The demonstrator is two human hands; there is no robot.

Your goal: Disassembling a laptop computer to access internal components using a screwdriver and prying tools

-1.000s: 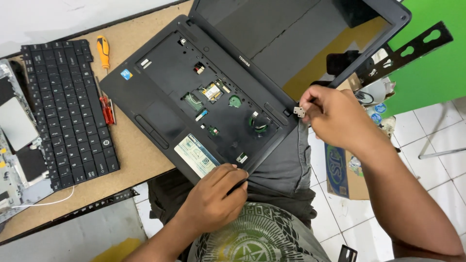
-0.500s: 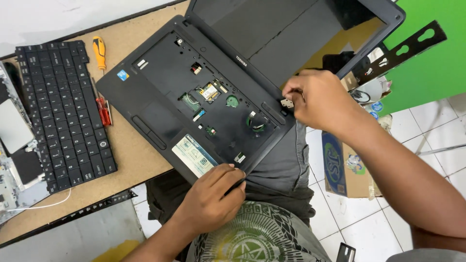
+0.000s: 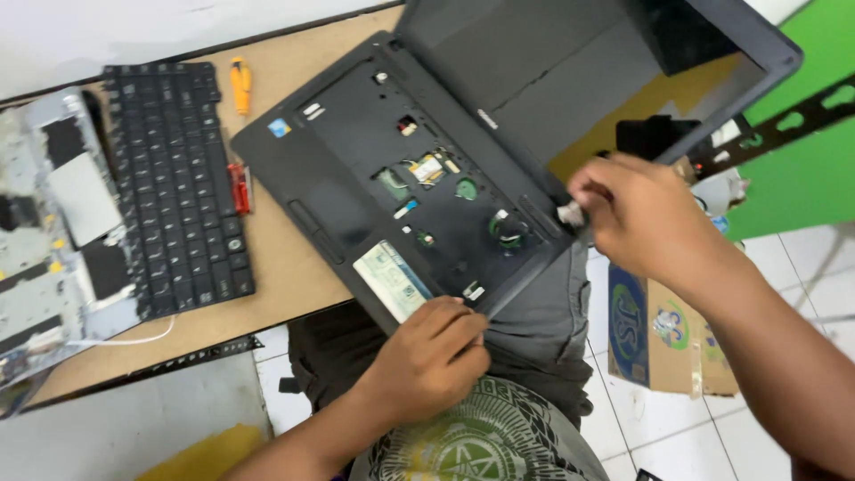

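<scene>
A black laptop (image 3: 356, 169) with its keyboard removed lies open, partly on the wooden table (image 3: 276, 258) and partly over my lap. Its dark screen (image 3: 552, 71) tilts back at the top. My left hand (image 3: 432, 356) grips the near corner of the laptop base, fingers curled over the edge. My right hand (image 3: 637, 214) pinches a small pale piece (image 3: 570, 214) at the right hinge corner of the base. Inside the open bay, small circuit parts and a green round part (image 3: 466, 188) show.
A detached black keyboard (image 3: 178, 187) lies on the table at left, beside a pale stripped laptop chassis (image 3: 53, 232). An orange-handled screwdriver (image 3: 240, 85) and a red tool (image 3: 238, 189) lie nearby. A cardboard box (image 3: 663, 334) stands on the tiled floor at right.
My right hand has shifted left and down along the hinge corner, still pinching the small piece. My left hand stays on the near corner. The view has moved slightly.
</scene>
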